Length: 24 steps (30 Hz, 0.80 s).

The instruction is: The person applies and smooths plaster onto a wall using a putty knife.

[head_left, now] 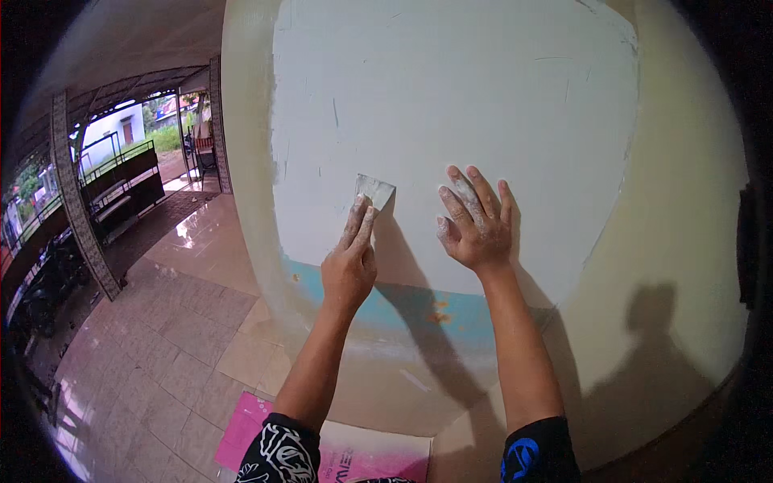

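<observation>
My left hand [349, 263] grips a metal scraper [378, 193], its wide blade held against a white-coated patch of wall [451, 88], with two whitened fingertips laid along the blade. To its right, my right hand [479, 225] has its fingers spread at the white patch, with white residue on them and nothing held. A light blue band with rusty stains [419, 310] runs along the bottom of the patch. Cream-painted wall [684, 201] surrounds it.
A pink-and-white printed sheet [241, 423] lies on the tiled floor [169, 314] below me. At the left are a speckled pillar [84, 209], dark railings [129, 193], a parked motorbike [40, 282] and an opening to the outdoors. My shadow falls on the right.
</observation>
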{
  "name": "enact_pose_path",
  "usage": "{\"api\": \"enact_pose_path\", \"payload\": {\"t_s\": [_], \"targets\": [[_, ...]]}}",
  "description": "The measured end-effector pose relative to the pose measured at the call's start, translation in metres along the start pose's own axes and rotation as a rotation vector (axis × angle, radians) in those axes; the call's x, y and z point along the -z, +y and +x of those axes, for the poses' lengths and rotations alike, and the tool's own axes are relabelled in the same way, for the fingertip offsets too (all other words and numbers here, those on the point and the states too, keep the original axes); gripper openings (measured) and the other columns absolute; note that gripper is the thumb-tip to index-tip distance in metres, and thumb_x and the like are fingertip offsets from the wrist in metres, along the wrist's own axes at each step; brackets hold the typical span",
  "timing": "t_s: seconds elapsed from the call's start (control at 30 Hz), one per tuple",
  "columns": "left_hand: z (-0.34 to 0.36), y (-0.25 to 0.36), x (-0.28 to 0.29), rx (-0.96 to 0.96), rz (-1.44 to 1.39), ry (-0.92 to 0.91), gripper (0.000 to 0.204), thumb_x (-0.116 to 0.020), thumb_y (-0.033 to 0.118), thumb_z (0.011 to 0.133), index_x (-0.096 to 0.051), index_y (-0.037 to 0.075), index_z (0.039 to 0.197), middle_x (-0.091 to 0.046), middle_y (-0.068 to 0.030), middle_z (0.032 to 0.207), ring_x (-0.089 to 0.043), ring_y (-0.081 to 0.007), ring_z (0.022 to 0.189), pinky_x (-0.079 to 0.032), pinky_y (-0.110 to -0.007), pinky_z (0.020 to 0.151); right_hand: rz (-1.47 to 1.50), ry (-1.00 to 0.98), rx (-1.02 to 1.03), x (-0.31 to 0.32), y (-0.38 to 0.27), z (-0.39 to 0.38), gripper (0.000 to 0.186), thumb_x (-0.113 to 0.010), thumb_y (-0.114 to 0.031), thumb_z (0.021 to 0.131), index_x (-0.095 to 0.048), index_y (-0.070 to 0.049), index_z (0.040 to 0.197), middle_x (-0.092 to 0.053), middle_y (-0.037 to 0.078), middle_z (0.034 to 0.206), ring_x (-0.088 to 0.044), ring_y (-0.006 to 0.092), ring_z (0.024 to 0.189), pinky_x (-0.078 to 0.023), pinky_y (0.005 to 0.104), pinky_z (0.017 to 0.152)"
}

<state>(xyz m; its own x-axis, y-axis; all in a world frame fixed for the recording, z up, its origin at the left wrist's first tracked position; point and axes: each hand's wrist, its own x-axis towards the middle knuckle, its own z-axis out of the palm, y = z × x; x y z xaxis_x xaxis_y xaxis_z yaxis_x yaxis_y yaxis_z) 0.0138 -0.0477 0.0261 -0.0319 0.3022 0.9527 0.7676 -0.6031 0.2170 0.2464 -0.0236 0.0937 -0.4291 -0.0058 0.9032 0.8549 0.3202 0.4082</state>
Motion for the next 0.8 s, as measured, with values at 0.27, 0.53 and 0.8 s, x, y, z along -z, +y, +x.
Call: {"api": "enact_pose_path", "payload": {"t_s": [0.27, 0.53, 0.8], "targets": [[-0.110, -0.014, -0.026, 0.155, -0.093, -0.070, 0.065, -0.054, -0.009, 0.087, -0.052, 0.013, 0.148, -0.046, -0.0087, 0.157, -0.058, -0.0302, 0.131, -0.059, -0.036, 0.084, 0.012, 0.010, -0.012, -0.004, -0.003, 0.005, 0.036, -0.061, -0.031, 0.090, -0.063, -0.023, 0.125, -0.054, -0.004, 0.151, -0.043, 0.0206, 0.145, -0.024, 0.0582, 0.120], [-0.040, -0.003, -0.018, 0.077, -0.080, 0.023, 0.061, -0.054, -0.008, 0.089, -0.054, 0.012, 0.146, -0.049, -0.0090, 0.154, -0.059, -0.0313, 0.129, -0.058, -0.038, 0.091, -0.005, 0.009, -0.009, 0.002, 0.004, 0.003, 0.034, -0.060, -0.031, 0.091, -0.064, -0.023, 0.124, -0.056, -0.004, 0.149, -0.044, 0.0202, 0.144, -0.022, 0.0567, 0.122], [-0.060, -0.026, -0.014, 0.084, -0.056, 0.040, 0.065, -0.053, -0.009, 0.085, -0.054, 0.014, 0.146, -0.049, -0.0118, 0.155, -0.056, -0.0335, 0.134, -0.056, -0.039, 0.096, -0.020, 0.016, -0.004, 0.000, 0.001, 0.002, 0.034, -0.060, -0.031, 0.092, -0.063, -0.023, 0.125, -0.057, -0.002, 0.148, -0.042, 0.0201, 0.145, -0.023, 0.0567, 0.121]]}}
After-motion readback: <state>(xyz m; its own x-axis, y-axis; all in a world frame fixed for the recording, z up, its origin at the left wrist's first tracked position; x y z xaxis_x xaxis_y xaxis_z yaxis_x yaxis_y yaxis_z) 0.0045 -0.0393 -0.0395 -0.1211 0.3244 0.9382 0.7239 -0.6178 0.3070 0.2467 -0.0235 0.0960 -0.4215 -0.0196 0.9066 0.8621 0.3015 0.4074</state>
